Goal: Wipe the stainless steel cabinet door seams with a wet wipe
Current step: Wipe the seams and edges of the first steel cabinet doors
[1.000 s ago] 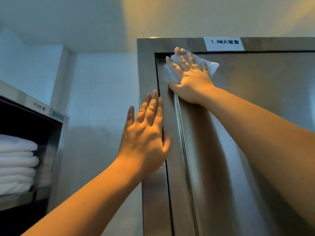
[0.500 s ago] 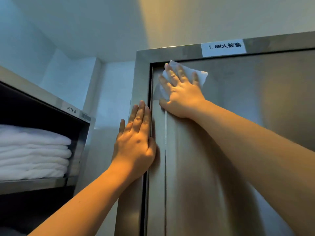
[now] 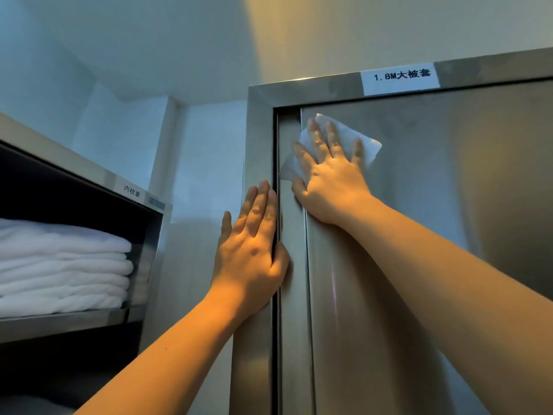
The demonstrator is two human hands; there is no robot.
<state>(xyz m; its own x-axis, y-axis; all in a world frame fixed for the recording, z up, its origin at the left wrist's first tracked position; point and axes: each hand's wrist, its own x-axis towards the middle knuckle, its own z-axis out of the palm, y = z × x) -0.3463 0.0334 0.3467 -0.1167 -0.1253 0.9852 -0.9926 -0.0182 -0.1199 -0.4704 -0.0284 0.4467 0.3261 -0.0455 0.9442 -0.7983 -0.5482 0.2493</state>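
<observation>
I count 2 hands, both flat with straight fingers. The right hand [image 3: 332, 187] presses 1 wet wipe [image 3: 369, 149] on the top left corner of 1 brushed-steel cabinet door [image 3: 449, 205], just right of the seam [image 3: 275, 151]. The left hand [image 3: 251, 253] rests lower on the frame [image 3: 258, 130]. 2 labels [image 3: 401, 77] show. Left, 1 shelf [image 3: 74, 320] holds white linens [image 3: 59, 265]; the walls are pale.

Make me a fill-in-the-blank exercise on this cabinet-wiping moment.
The right hand presses a white ____ against the cabinet door. The left hand lies flat on the cabinet frame, holding ____. Folded white linens are stacked on a shelf to the ____ of the cabinet. The white label is stuck ____ the door.
Missing words: wipe; nothing; left; above.
</observation>
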